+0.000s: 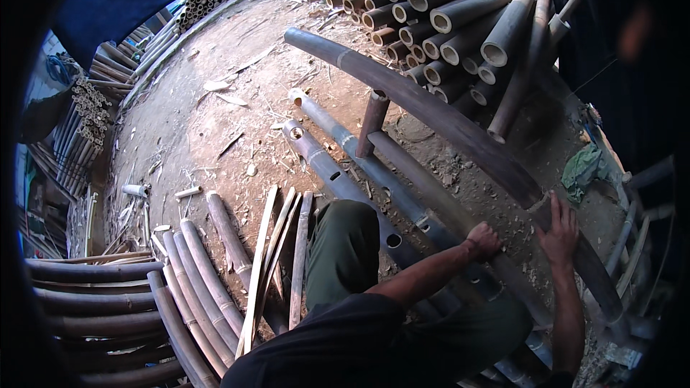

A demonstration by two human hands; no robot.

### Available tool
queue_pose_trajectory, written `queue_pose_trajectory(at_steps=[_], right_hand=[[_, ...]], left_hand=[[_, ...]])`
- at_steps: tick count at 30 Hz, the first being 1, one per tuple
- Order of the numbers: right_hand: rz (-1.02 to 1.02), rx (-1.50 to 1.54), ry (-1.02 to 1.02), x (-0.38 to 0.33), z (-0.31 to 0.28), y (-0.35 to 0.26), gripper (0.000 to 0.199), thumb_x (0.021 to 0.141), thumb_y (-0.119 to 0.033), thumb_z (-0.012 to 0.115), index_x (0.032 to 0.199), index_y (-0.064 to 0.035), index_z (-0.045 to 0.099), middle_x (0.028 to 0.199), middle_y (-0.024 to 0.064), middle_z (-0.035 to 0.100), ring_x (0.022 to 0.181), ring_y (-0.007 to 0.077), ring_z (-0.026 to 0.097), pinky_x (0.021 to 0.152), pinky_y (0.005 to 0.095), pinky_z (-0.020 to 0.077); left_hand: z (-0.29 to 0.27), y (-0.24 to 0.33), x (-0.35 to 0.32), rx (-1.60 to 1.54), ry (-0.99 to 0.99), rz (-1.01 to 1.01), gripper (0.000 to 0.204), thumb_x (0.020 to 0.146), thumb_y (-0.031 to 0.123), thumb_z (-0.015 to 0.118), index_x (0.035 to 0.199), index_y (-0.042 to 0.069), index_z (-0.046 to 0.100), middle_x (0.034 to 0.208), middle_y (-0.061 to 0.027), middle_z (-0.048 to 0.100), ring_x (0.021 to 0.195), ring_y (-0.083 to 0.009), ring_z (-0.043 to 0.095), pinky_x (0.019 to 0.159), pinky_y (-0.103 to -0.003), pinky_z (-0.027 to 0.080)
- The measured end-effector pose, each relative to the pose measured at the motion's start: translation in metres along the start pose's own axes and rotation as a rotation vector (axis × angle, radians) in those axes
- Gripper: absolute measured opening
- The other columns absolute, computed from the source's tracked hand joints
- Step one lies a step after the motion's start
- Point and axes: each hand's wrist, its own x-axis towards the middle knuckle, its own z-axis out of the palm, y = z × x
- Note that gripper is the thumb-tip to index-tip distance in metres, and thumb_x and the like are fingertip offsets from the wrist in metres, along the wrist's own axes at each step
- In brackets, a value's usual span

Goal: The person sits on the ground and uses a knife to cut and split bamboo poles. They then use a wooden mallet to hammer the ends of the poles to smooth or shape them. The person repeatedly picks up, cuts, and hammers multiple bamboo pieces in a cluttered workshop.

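Two hands (484, 241) (559, 234), bamboo poles (431, 111) (424, 176) slanting forward-left

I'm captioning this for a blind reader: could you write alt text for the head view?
A person's right hand lies open on a thick, dark bamboo pole, and the curled left hand is on a thinner pole. Two poles with cut holes lie alongside, over littered dirt ground, with stacked bamboo beyond.
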Motion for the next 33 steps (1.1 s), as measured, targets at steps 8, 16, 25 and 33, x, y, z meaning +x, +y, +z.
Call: queue_pose_trajectory(at_steps=[8,16,25,33], right_hand=[[-0.027,0.007,-0.009,0.01,0.014,-0.025,0.101,0.059,-0.016,0.087,0.147,-0.0118,0.036,0.124,0.0138,0.053,0.108,0.0345,0.054,0.094,0.0454,0.0443],[-0.018,0.004,0.006,0.002,0.012,-0.03,0.102,0.06,-0.015,0.086,0.148,-0.0141,0.035,0.125,0.014,0.053,0.107,0.0355,0.054,0.092,0.046,0.0456],[-0.043,0.184,-0.082,0.008,0.009,-0.024,0.098,0.064,-0.019,0.085,0.148,-0.0138,0.036,0.125,0.0152,0.053,0.109,0.0372,0.055,0.092,0.0474,0.0459],[-0.049,-0.101,0.061,0.002,0.011,-0.023,0.102,0.062,-0.025,0.087,0.149,-0.0178,0.035,0.125,0.0132,0.054,0.107,0.0341,0.056,0.091,0.0468,0.0481]], left_hand=[[-0.001,0.004,-0.018,-0.01,0.039,-0.016,0.019,0.082,0.027,0.065,0.097,0.018,0.07,0.094,-0.0035,0.071,0.097,-0.0203,0.067,0.084,-0.037,0.043],[-0.018,0.006,-0.021,-0.013,-0.017,-0.002,0.017,0.085,0.025,0.06,0.096,0.017,0.07,0.096,-0.0049,0.071,0.096,-0.0207,0.067,0.082,-0.038,0.044],[0.005,0.005,-0.018,-0.007,0.122,-0.009,0.015,0.081,0.026,0.065,0.091,0.017,0.072,0.092,-0.0035,0.072,0.093,-0.0205,0.068,0.081,-0.037,0.044],[0.004,0.007,-0.014,-0.01,0.033,-0.001,0.021,0.081,0.028,0.065,0.1,0.019,0.066,0.094,-0.0021,0.069,0.095,-0.0194,0.066,0.083,-0.036,0.042]])
